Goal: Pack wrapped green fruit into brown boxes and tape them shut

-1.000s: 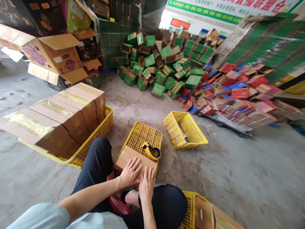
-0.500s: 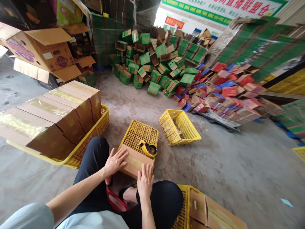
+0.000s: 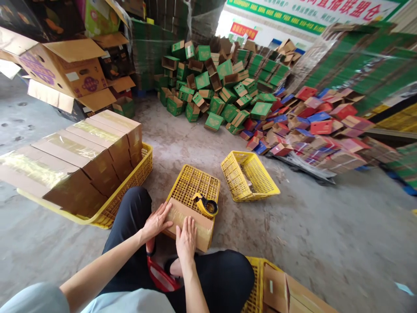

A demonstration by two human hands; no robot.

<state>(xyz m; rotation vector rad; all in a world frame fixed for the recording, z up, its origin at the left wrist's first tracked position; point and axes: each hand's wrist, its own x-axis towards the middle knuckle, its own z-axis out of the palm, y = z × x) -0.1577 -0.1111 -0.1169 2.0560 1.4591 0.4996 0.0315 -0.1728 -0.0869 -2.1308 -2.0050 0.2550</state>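
A brown cardboard box (image 3: 200, 226) with a strip of tape along its top lies on an upturned yellow plastic crate (image 3: 194, 182) between my knees. My left hand (image 3: 157, 223) rests at the box's left end, fingers stretched out over the edge. Flat on the top, left of the middle, lies my right hand (image 3: 186, 238) with its fingers extended. Just behind the box, a yellow and black tape dispenser (image 3: 206, 205) sits on the crate, touched by neither hand.
At left, a yellow basket (image 3: 130, 184) holds several taped cardboard boxes (image 3: 70, 150). Another yellow basket (image 3: 249, 176) stands tilted ahead right. By my right knee is a crate (image 3: 256, 282) with flattened-looking cardboard (image 3: 293, 293). Green boxes (image 3: 213, 121) and red and blue boxes (image 3: 321, 127) are heaped behind.
My left hand has slid from the top of the box to its left end. The right hand went right, then back toward the middle. The camera view shifted slightly.
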